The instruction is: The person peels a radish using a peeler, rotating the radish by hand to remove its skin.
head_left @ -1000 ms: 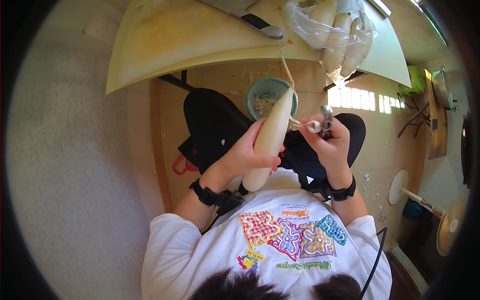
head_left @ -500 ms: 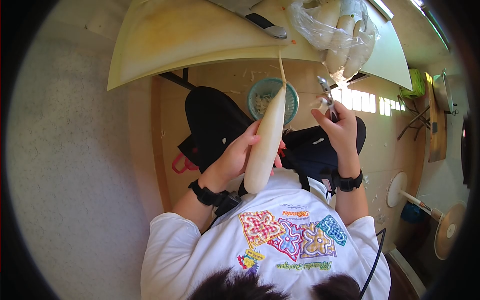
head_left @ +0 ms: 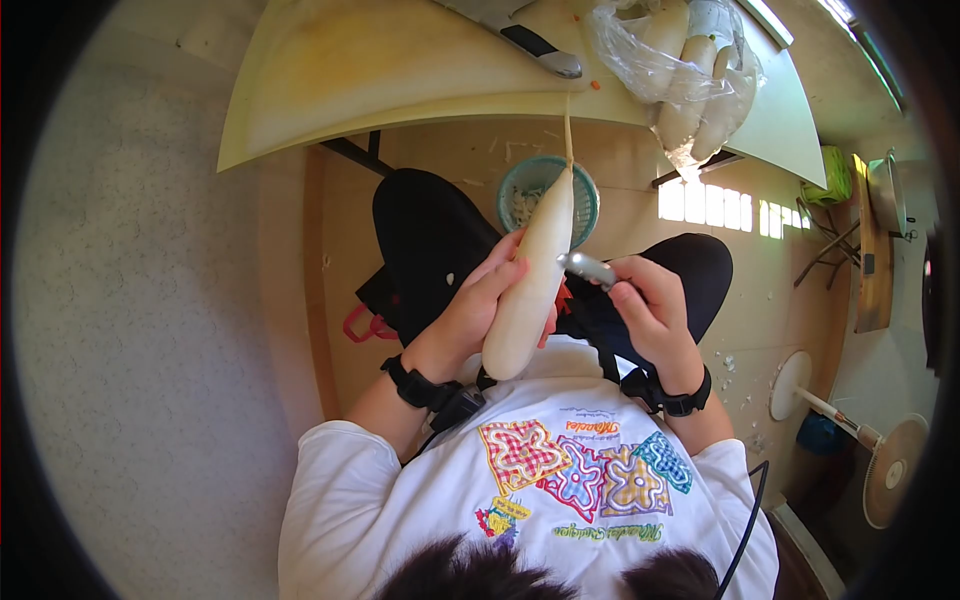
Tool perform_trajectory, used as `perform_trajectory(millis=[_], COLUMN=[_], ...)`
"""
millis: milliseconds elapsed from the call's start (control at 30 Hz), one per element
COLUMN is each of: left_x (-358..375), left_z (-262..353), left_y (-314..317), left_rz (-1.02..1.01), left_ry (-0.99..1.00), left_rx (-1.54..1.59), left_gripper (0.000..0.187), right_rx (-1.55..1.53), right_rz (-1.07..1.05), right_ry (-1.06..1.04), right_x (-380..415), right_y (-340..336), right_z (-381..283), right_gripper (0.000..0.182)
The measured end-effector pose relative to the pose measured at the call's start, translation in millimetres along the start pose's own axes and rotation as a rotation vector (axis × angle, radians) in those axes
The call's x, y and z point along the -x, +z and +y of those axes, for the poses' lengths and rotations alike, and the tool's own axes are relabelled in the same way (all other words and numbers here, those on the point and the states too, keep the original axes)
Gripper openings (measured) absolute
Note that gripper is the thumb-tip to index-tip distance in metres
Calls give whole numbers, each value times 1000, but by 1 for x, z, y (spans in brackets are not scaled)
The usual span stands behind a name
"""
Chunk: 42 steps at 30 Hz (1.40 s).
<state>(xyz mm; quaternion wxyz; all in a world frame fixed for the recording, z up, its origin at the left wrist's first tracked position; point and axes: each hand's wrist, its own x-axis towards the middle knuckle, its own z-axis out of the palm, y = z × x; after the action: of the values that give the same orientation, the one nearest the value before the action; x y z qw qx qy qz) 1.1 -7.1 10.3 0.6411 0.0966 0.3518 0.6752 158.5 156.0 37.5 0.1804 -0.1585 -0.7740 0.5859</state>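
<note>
A long white daikon radish (head_left: 533, 285) slants across my lap, its thin root tip pointing up toward the table. My left hand (head_left: 484, 292) is wrapped round its middle from the left, fingertips showing on the far side. In my right hand (head_left: 654, 312) is a metal peeler (head_left: 588, 268), gripped by its handle, with its head right at the radish's right side. Beneath the root end, on the floor, stands a teal basket (head_left: 588, 204) with pale peelings inside.
On the table (head_left: 330, 95) ahead lie a dark-handled knife (head_left: 540, 50) and a clear plastic bag (head_left: 640, 68) of more daikon radishes (head_left: 683, 100). A fan (head_left: 888, 480) stands at the right. Pale scraps dot the floor.
My right hand has swung down and left, bringing the peeler from beside the basket to the radish's side. My left hand keeps its hold on the radish, which has shifted only slightly.
</note>
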Motion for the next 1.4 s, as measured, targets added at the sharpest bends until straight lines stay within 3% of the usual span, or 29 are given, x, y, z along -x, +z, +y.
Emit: perform_trajectory(millis=[100, 567, 700, 1400], left_x=[-2, 1, 5, 6], left_z=[-2, 2, 0, 3], left_y=[1, 9, 17, 14], left_rz=[1, 70, 73, -15], left_ry=[11, -17, -37, -82], left_rx=[30, -27, -20, -5], left_gripper=[58, 58, 56, 62], right_rx=[140, 426, 439, 413], right_rz=[-119, -120, 0, 87], right_ry=[-59, -197, -129, -108], right_x=[0, -2, -8, -12], right_y=[4, 6, -1, -5], right_z=[-4, -7, 0, 6], right_gripper=[15, 20, 18, 17])
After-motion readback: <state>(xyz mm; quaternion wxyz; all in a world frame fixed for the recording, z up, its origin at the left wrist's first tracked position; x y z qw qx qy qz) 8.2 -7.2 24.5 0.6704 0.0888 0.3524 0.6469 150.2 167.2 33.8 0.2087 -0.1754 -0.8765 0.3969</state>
